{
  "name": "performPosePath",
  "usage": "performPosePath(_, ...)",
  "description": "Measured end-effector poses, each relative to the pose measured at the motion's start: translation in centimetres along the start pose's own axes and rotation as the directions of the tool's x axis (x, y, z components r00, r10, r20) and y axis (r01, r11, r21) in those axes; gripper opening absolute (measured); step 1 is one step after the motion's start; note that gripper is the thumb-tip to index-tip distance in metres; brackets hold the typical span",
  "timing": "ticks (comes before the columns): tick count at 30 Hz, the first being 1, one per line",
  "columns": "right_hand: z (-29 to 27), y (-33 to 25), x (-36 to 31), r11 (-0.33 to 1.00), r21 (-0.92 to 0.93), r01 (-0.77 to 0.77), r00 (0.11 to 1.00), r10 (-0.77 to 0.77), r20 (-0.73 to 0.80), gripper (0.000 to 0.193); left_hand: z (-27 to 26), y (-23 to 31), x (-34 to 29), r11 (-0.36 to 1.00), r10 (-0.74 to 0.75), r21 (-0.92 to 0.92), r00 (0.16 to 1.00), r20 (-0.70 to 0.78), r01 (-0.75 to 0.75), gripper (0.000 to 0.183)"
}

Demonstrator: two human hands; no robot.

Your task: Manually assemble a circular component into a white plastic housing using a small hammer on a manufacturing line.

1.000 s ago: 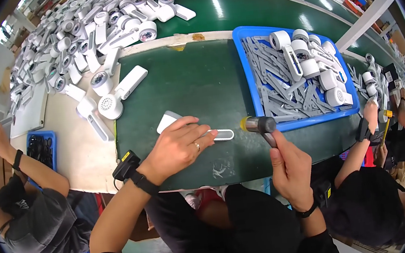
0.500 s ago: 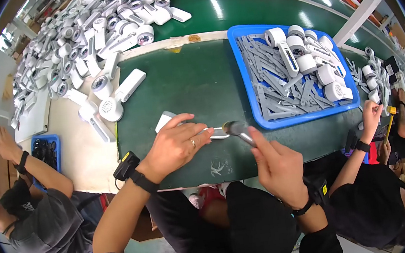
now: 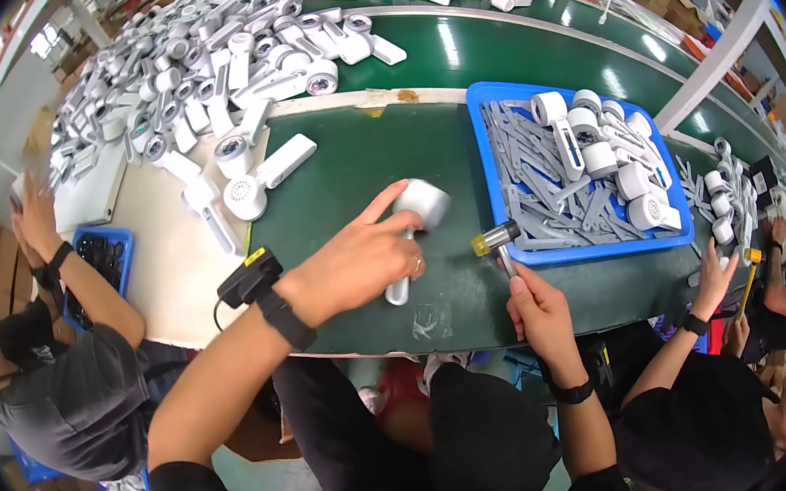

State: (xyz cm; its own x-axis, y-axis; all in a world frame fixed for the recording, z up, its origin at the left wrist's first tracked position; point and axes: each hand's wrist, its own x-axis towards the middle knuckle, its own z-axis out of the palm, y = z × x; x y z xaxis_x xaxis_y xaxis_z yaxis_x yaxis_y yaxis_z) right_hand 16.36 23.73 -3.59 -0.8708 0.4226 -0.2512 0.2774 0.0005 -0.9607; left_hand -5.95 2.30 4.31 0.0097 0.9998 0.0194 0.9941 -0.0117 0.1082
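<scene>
In my left hand (image 3: pixel 356 261) is a white handheld fan (image 3: pixel 421 205), gripped around its handle. Its round head, slightly blurred, sticks out beyond my fingers, and the handle's end shows below them. My right hand (image 3: pixel 542 310) is closed around the shaft of a small mallet (image 3: pixel 497 237) with a yellow face on one end and a dark one on the other. The mallet is raised near the front left corner of a blue tray (image 3: pixel 487 177), apart from the fan. That tray holds grey plastic strips (image 3: pixel 531 167) and several white fan parts (image 3: pixel 599 156).
A big heap of white fans (image 3: pixel 198 64) covers the far left. A few loose fans (image 3: pixel 245 196) lie nearer, left of my hand. Co-workers sit at both sides, one hand (image 3: pixel 713 279) close on the right. A blue bin (image 3: pixel 117 240) holds dark parts.
My left hand has lifted the fan off the table and turned it so its head points away. The mallet has left the fan and moved right. The view has shifted slightly.
</scene>
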Motion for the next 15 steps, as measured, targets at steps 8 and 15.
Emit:
performPosePath(8,0.2,0.5,0.3,0.999,0.013,0.035,0.999,-0.035,0.003,0.044,4.0,1.5,-3.8,0.944,-0.326,-0.211,0.807,-0.493,0.253,0.04)
performPosePath(15,0.5,-1.8,-0.1,0.997,-0.07,0.033,0.999,-0.032,0.01,0.042,8.7,7.3,-3.8,0.792,-0.606,-0.367,0.553,-0.571,0.488,0.045)
